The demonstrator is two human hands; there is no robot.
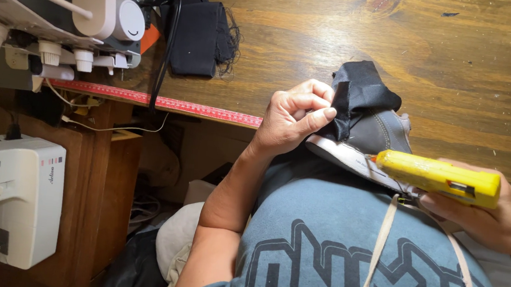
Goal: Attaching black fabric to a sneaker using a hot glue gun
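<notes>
My left hand (pixel 298 113) pinches a piece of black fabric (pixel 358 91) against a grey shoe (pixel 379 133) with a white sole. The shoe rests at the table's front edge, against my chest. In my right hand (pixel 495 217) I hold a yellow glue gun (pixel 440 177), its orange nozzle pointing left and touching the shoe's side just below the fabric. A cream strap hangs down over my grey printed shirt.
A wooden table (pixel 460 63) with a red measuring tape (pixel 166 102) along its front edge. Folded black fabric (pixel 200 31) and a black cable lie at the back left. A sewing machine (pixel 64 10) stands at top left, a white sewing machine (pixel 10 196) lower left.
</notes>
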